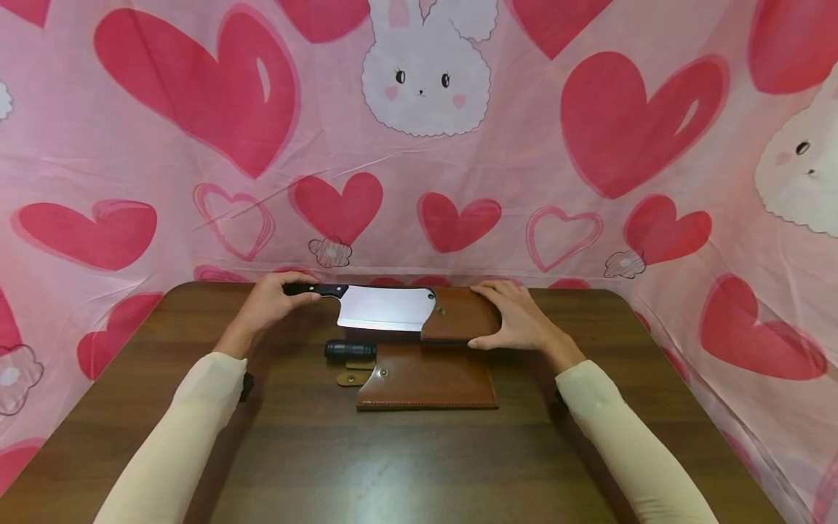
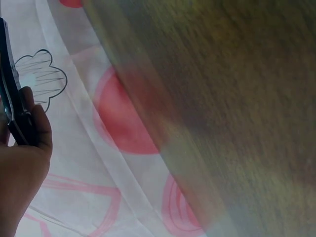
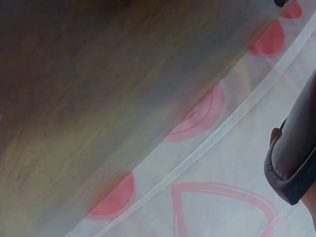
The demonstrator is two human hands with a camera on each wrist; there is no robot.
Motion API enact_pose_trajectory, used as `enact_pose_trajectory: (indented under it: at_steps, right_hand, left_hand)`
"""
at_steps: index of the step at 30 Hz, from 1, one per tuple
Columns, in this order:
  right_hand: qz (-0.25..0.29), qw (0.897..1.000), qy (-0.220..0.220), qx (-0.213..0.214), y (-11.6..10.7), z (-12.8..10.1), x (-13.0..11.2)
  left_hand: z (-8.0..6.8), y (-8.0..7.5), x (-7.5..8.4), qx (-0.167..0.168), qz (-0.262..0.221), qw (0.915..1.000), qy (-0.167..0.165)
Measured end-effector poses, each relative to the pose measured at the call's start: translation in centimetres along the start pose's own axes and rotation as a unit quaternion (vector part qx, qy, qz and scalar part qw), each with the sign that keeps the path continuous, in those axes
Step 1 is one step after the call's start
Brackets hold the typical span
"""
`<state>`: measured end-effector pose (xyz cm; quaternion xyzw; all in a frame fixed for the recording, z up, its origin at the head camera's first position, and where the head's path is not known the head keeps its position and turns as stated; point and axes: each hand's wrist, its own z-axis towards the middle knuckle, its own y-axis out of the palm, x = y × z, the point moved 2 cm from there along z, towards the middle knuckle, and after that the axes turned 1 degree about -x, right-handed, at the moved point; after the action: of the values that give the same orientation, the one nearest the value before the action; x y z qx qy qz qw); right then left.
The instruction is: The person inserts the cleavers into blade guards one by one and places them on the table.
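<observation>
The dark brown wood-grain table fills the lower half of the head view; a pink cloth backdrop printed with red hearts and white rabbits covers the walls behind and to both sides. At centre frame, near the far table edge, the left hand has its fingers curled round the black handle of a broad steel cleaver. The blade tip sits inside a brown leather sheath, gripped by the right hand. Just below lies a second brown leather sheath, black knife handle protruding at its left
</observation>
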<state>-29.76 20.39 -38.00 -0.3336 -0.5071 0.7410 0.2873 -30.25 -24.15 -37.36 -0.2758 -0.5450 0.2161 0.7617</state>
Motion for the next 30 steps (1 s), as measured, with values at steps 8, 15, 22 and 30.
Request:
enact_pose_trajectory:
  at_steps: [8,15,22,30]
  right_hand:
    - [-0.001,1.0,0.003,-0.007,0.3,0.0,-0.4]
    - [-0.006,1.0,0.006,-0.006,0.4,0.2,-0.8]
    - [-0.011,1.0,0.0,-0.007,0.3,0.4,-1.1]
    - [-0.004,1.0,0.004,-0.007,0.2,0.4,-1.7]
  left_hand:
    - [0.1,0.1,0.2,-0.005,0.012,0.9999,0.008]
    - [0.3,0.6,0.5,0.0,0.028,0.9994,0.02]
    - [0.4,1.0,0.5,0.002,0.029,0.9994,0.019]
    - [0.2,1.3,0.8,-0.006,0.036,0.9993,0.005]
